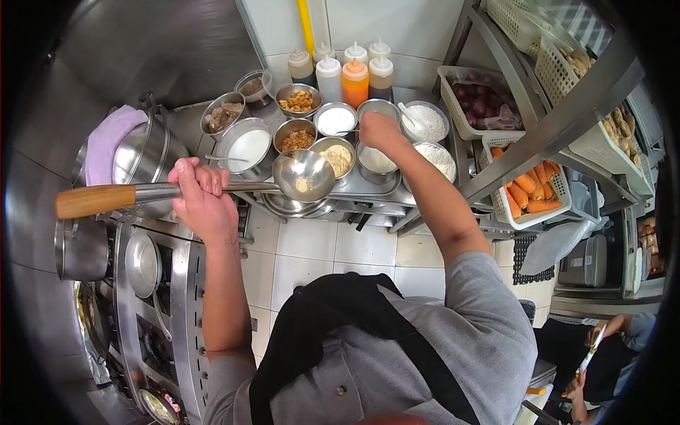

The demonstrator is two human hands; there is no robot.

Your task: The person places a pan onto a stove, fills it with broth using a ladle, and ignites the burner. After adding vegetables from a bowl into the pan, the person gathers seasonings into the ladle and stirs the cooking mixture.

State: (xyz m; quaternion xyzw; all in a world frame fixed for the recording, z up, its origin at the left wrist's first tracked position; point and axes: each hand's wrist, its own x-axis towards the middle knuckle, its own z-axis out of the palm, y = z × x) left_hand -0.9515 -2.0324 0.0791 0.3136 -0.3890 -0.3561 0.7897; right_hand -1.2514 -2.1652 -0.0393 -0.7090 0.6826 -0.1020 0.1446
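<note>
My left hand [203,196] is wrapped round the metal shaft of a large ladle [306,170] with a wooden handle. A little pale yellow paste lies in the ladle's bowl, held in front of the seasoning bowls. My right hand [379,132] is closed over the bowls, with a thin metal spoon handle [346,132] at its fingers. Next to it are a bowl of white powder [335,121], a bowl with pale contents [377,159] and a steel bowl [379,108]. The bowl of yellow paste [336,159] stands just behind the ladle.
Squeeze bottles [355,81] line the back wall. A pot [142,149] with a purple cloth [113,142] and a stove [159,312] are at left. Carrots [528,190] in a basket and metal shelving stand at right. Another person's hands [575,384] show at lower right.
</note>
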